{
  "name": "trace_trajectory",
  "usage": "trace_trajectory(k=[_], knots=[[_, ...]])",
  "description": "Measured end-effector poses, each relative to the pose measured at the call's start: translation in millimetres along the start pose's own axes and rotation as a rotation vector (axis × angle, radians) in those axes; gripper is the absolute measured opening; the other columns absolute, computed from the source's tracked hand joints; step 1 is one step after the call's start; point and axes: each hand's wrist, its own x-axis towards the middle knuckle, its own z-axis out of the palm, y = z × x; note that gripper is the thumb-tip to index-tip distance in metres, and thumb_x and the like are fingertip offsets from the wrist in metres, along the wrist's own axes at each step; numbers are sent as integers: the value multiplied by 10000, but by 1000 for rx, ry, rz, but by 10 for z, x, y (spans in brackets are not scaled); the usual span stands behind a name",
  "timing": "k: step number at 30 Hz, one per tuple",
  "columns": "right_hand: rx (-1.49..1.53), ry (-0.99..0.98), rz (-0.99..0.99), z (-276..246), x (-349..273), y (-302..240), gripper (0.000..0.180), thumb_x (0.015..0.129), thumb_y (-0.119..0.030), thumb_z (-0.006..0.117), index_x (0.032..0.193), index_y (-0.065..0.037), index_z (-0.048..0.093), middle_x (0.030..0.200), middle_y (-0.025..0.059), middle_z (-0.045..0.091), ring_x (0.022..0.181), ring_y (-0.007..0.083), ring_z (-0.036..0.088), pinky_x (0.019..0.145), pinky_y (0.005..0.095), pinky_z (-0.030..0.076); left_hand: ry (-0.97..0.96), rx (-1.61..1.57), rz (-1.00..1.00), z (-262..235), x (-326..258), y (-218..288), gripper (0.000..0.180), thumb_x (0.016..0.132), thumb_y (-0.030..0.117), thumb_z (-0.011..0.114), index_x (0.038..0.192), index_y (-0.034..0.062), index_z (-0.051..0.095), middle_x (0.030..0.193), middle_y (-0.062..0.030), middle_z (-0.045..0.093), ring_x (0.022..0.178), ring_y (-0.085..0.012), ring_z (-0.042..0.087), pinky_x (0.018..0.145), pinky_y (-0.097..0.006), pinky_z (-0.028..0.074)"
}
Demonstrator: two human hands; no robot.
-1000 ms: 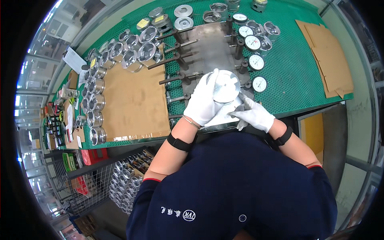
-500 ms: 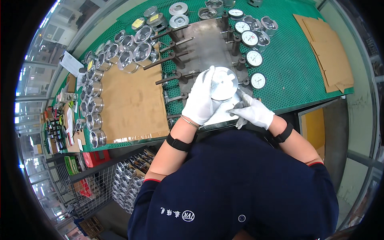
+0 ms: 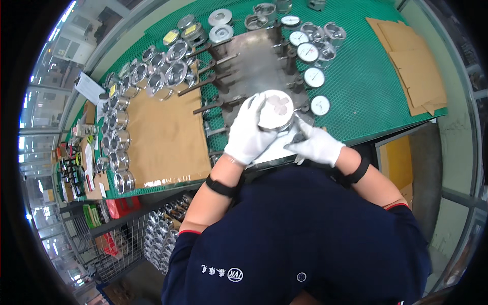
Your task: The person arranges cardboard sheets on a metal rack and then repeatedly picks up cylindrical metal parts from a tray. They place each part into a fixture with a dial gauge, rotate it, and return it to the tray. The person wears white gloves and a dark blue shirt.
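Note:
White gloves cover both of my hands. In my left hand, a round silver piston is gripped by its side, its flat crown turned up and catching the light. The piston is over the near end of a grey metal plate fitted with dial gauges. My right hand is just right of and below the piston, its fingers bent together around a dark grey patch, which may be a rag or soiled glove fingertips. A white sheet lies beneath, between my hands.
Dial gauges line the plate's right side, dark rods its left. Several pistons edge a brown cardboard sheet. More pistons stand at the back. Cardboard lies right on the green mat; a wire basket holds pistons below.
The piston in my left hand has moved slightly left and tilted, its side wall now showing. My right hand has shifted a little left and down. The whole view has moved slightly.

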Motion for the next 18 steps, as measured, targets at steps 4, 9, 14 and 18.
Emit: trace_trajectory(k=[4,9,14,18], knots=[[-168,387,-376,-275,-276,-101,757,902,-283,637,1532,-18,313,1138,256,679,861,420,688,712,485,560,-250,-603,-319,-213,60,334,515,864,144,735,1312,-8,530,1169,-178,650,937,-254,686,873,-351,561],[494,363,-485,-952,-351,372,456,937,-106,514,1388,-46,544,1365,161,606,1190,243,630,977,324,516,-161,-811,-218,-392,127,783,375,933,109,678,1273,-22,589,1195,-143,663,961,-193,686,811,-327,564],[649,789,-115,-1737,234,1364,221,935,-129,489,1086,-4,591,990,122,643,715,174,646,646,313,558,-63,-281,-206,-435,-7,628,299,959,28,621,1249,-43,602,1252,-173,639,967,-184,685,851,-303,557],[945,644,279,-2412,1130,2240,214,963,-157,482,1045,-10,614,762,131,681,494,200,622,404,302,496,77,-462,-645,-470,-472,556,298,1004,44,575,1273,-85,576,1169,-153,652,921,-173,697,810,-284,569]])
